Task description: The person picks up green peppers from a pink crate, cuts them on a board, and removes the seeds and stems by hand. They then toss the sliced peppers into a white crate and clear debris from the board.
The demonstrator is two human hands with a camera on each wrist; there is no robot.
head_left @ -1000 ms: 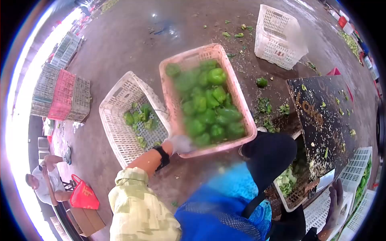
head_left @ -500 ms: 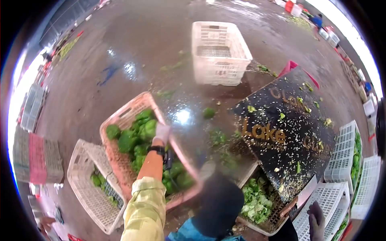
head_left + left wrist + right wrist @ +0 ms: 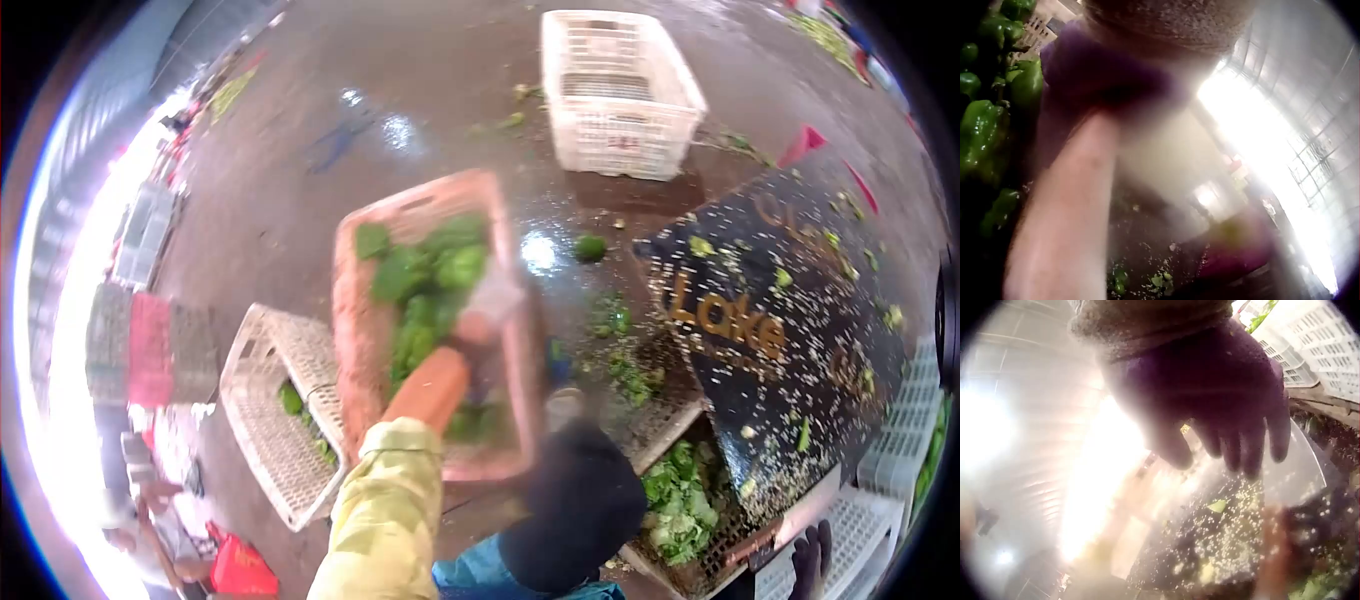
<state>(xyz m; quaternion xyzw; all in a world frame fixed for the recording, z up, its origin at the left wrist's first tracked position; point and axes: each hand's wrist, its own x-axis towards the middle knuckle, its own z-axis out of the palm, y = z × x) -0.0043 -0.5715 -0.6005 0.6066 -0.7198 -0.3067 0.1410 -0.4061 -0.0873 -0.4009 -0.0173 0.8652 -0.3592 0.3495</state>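
Observation:
A pink crate (image 3: pixel 360 340) of green bell peppers (image 3: pixel 405 275) is in the middle of the head view, its left side overlapping a white crate (image 3: pixel 250 395). My gloved left hand (image 3: pixel 495 295) grips the pink crate's right rim. In the left wrist view, the glove (image 3: pixel 1079 75) closes round the pinkish rim (image 3: pixel 1069 206), with peppers (image 3: pixel 985 140) to the left. My gloved right hand (image 3: pixel 1210 394) holds nothing, its fingers extended and slightly spread. Close to it, a wide-bladed knife (image 3: pixel 790 520) lies along the near edge of a black board (image 3: pixel 790 330).
Another white crate (image 3: pixel 625 120) stands on the wet floor farther off. Chopped leaves fill a crate (image 3: pixel 680 510) beside the board. Scraps (image 3: pixel 620 340) litter the floor. Stacked crates (image 3: pixel 150 350) and a red bag (image 3: pixel 240 565) are at left, with a seated person (image 3: pixel 165 535).
My left hand has gone from the pink crate's near left corner to its right rim. The crate has turned and shifted left against the white one. My right hand stays by the knife.

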